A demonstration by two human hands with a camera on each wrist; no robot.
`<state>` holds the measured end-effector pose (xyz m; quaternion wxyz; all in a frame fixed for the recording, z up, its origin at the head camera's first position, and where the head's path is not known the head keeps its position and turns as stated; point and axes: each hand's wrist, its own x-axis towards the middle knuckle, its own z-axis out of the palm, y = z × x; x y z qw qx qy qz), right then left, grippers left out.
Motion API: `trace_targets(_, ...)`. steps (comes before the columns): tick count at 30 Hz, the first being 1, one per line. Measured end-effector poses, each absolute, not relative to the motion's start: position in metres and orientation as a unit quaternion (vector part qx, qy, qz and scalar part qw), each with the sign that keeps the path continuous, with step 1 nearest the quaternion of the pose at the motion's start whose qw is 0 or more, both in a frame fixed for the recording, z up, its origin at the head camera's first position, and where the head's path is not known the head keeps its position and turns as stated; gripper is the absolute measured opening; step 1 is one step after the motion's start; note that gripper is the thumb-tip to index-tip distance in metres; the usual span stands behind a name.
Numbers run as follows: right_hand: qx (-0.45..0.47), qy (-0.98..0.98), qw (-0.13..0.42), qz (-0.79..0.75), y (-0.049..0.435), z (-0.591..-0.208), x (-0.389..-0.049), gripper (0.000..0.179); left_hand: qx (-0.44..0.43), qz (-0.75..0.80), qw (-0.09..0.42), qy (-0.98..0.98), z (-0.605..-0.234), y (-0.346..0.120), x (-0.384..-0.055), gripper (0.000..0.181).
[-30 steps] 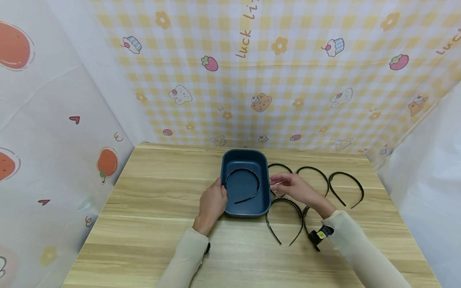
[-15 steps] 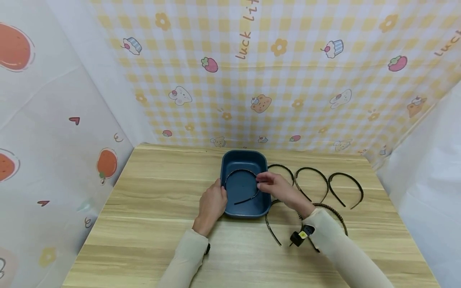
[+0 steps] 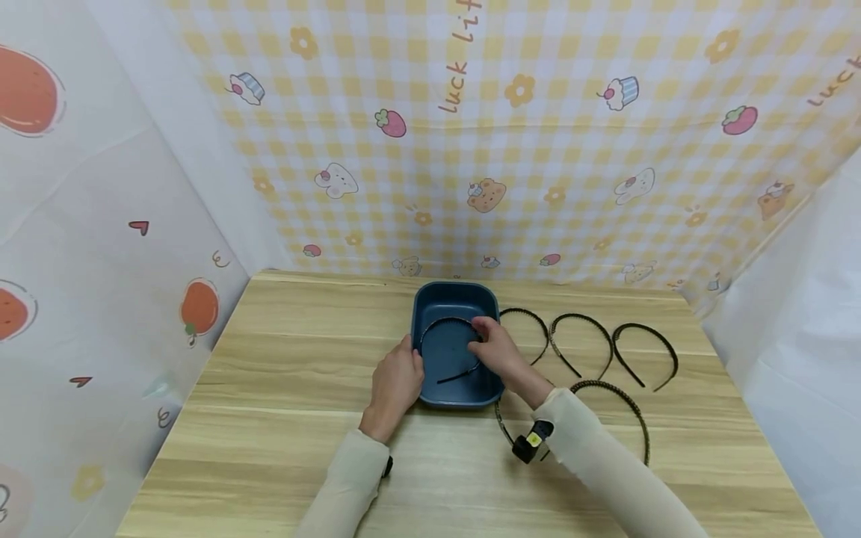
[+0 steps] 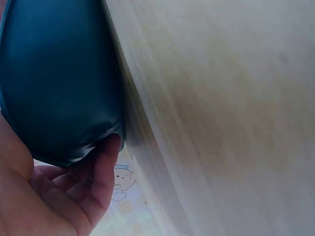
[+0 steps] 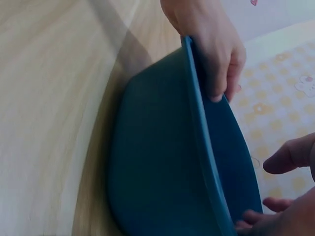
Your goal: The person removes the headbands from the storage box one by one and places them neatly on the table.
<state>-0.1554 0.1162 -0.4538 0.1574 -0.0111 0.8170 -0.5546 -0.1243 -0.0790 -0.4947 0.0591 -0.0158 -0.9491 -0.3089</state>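
Observation:
A dark blue tray point(image 3: 457, 295) stands in the middle of the wooden table point(image 3: 303, 373). One thin black headband point(image 3: 444, 323) lies inside it. My left hand point(image 3: 402, 362) grips the tray's left rim, fingers hooked over the edge point(image 5: 216, 64) and against its outer wall point(image 4: 98, 177). My right hand point(image 3: 481, 334) reaches over the tray's right side, fingertips at the right arc of that headband. Whether they pinch it is hidden. In the right wrist view the tray's wall point(image 5: 157, 187) fills the frame.
Three black headbands point(image 3: 528, 321) point(image 3: 581, 336) point(image 3: 646, 347) lie in a row right of the tray. A toothed one point(image 3: 615, 396) lies nearer me, and another point(image 3: 503, 426) is partly under my right forearm. Patterned cloth walls point(image 3: 471, 149) enclose three sides.
My right hand has moved left from the headbands beside the tray to over the tray's right side, onto the band inside. The left hand and the tray have stayed put.

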Motion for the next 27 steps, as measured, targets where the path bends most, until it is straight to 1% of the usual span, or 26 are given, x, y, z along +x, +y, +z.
trace_targets(8, 0.039, 0.818, 0.160, -0.551, 0.106, -0.460, -0.159, 0.062, -0.020, -0.309, 0.069, -0.948, -0.494, -0.078, -0.124, 0.033)
trace_targets(13, 0.059, 0.813, 0.178, -0.550, 0.103, -0.464, -0.160, 0.067, -0.018, -0.302, 0.069, -0.951, -0.495, -0.078, -0.124, 0.034)
trace_targets(21, 0.063, 0.808, 0.178, -0.557, 0.101, -0.468, -0.162, 0.067, -0.013, -0.300, 0.065, -0.952, -0.496, -0.078, -0.125, 0.040)
trace_targets(27, 0.066, 0.812, 0.171, -0.555, 0.100, -0.467, -0.162, 0.067, -0.010, -0.300, 0.062, -0.952, -0.496, -0.079, -0.124, 0.041)
